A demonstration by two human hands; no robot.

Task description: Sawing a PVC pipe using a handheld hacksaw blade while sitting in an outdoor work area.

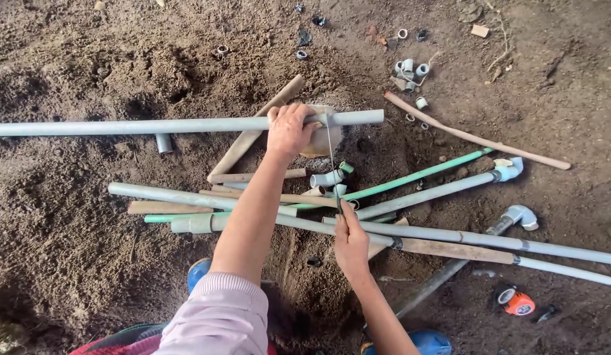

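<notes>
Pinning a grey pipe point(187, 125) under left hand point(290, 129) fingers, right hand point(350, 236) fingers pinching a thin saw blade point(331, 161)

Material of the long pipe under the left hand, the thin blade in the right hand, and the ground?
Pipe: likely PVC, matte grey, smooth and uniform. Blade: probably metal, thin, dark, straight; too narrow to be sure. Ground: loose brown soil, clumpy and dry-looking.

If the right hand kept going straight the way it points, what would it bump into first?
Probably the small grey pipe fittings just beyond the right hand, then the long grey pipe under the left hand. Depth is unclear.
</notes>
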